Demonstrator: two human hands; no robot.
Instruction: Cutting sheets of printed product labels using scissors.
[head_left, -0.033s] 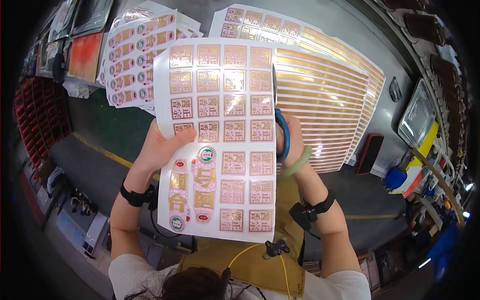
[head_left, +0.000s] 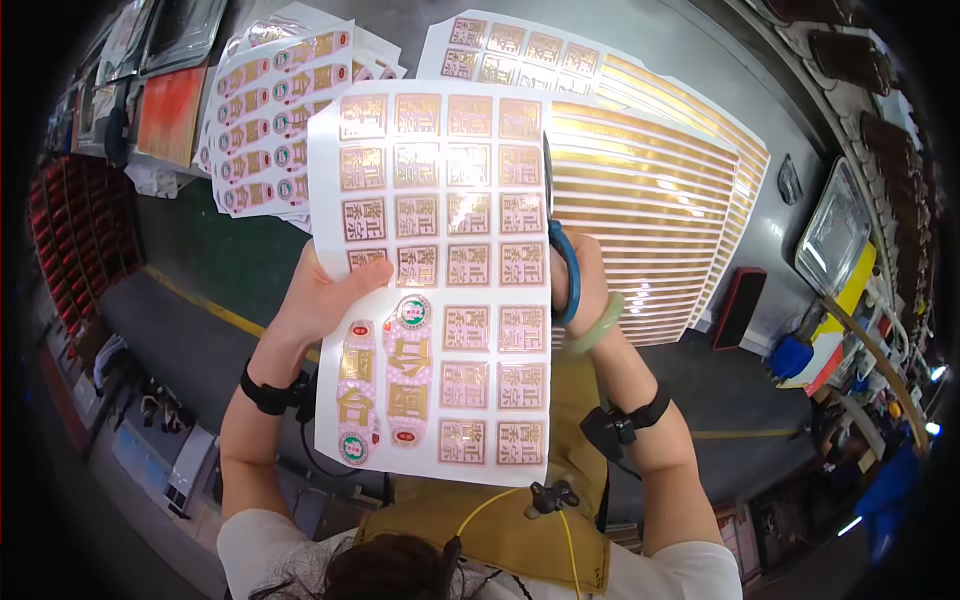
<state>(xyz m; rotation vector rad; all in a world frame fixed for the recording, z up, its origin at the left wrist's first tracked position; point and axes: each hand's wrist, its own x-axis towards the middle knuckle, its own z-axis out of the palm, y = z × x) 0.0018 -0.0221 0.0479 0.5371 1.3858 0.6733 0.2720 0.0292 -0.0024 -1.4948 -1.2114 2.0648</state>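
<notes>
Red rack: far left, I see a rack of red pieces standing apart from the hands.
Pink label sheets: I have a loose pile of pink-and-gold label sheets on the grey worktop, just left of the held sheet's upper part.
Left hand: my view shows the left hand pinching the sheet's left edge, thumb on top, other fingers hidden beneath.
Held sheet: the white label sheet is at mid-view, before the body and above the brown apron; I see gold squares in rows and two pink-and-gold labels at lower left.
Scissors: blue-handled scissors sit at the sheet's right edge, a dark blade along it; how far they open, I cannot tell.
Right hand: I see the right hand gripping that handle, partly hidden; a pale green bangle circles the wrist.
Gold-striped sheets: I find these sheets fanned behind and right of the scissors.
Clear tray: far right, I see a shiny tray on the worktop.
</notes>
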